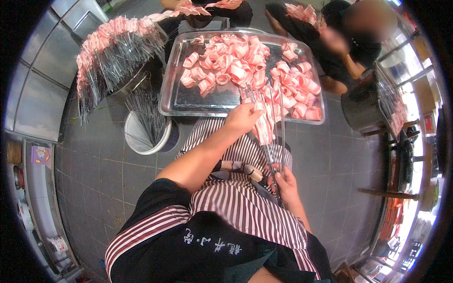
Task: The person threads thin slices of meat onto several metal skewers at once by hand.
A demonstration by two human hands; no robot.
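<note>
My right hand [286, 183] grips a bundle of thin metal skewers [270, 155] low, over my lap. Pale pink, fat-streaked meat slices [263, 123] are threaded in a cluster on these skewers. Around the upper side of that cluster, my left hand [244, 118] is closed, its thumb against the meat. The skewers' far ends reach over the near rim of a rectangular metal tray [201, 114]. Rolled meat slices [237, 63] lie heaped in the middle of the tray, with another heap of meat rolls [297, 86] at its right. My left fingertips are partly hidden.
Left of the tray, a white bucket [129, 136] holds many bare skewers [147, 113]. Behind it, loaded meat skewers [116, 46] fan over a round container. A co-worker [354, 49] sits at the far right, near a dark metal pot [359, 102]. Another person's dark-clothed legs [233, 14] are beyond the tray.
</note>
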